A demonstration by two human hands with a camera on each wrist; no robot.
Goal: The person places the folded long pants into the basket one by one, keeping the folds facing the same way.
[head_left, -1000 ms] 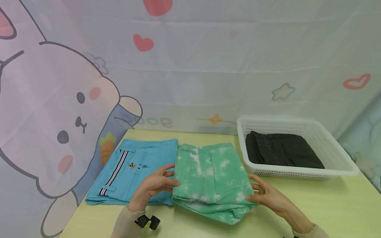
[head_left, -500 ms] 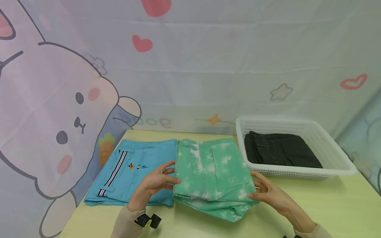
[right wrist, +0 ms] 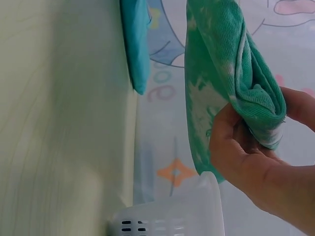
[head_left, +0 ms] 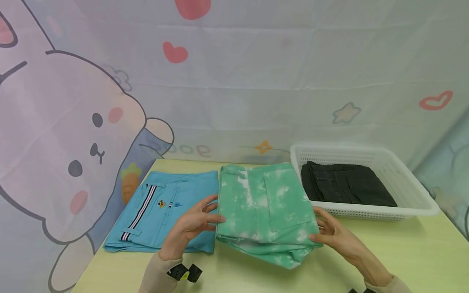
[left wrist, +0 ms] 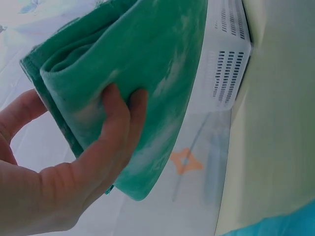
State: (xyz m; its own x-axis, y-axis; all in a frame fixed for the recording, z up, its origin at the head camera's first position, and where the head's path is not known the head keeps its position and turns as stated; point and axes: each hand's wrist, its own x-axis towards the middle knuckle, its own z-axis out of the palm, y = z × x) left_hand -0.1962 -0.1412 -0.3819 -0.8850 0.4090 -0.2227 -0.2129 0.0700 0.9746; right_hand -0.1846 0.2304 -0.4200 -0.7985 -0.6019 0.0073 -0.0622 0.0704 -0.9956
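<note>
A folded pair of green and white tie-dye pants (head_left: 267,203) is held up over the table between both hands. My left hand (head_left: 198,221) pinches its left edge, thumb on top and fingers underneath, as the left wrist view also shows. At the opposite edge my right hand (head_left: 337,238) grips the folded layers; in the right wrist view the thumb and fingers (right wrist: 229,130) close round them from both sides. The near end of the pants sags, and a gap to the tabletop shows in both wrist views.
Folded light blue pants (head_left: 157,215) with a striped trim lie at the left of the yellow table (head_left: 366,252). A white plastic basket (head_left: 373,210) stands at the back right, with folded black pants (head_left: 351,185) inside. A printed cloth backdrop (head_left: 256,81) hangs behind.
The green pants have risen and shifted slightly away and to the right, with both hands keeping their hold. The blue pants, the basket and the black pants stay put.
</note>
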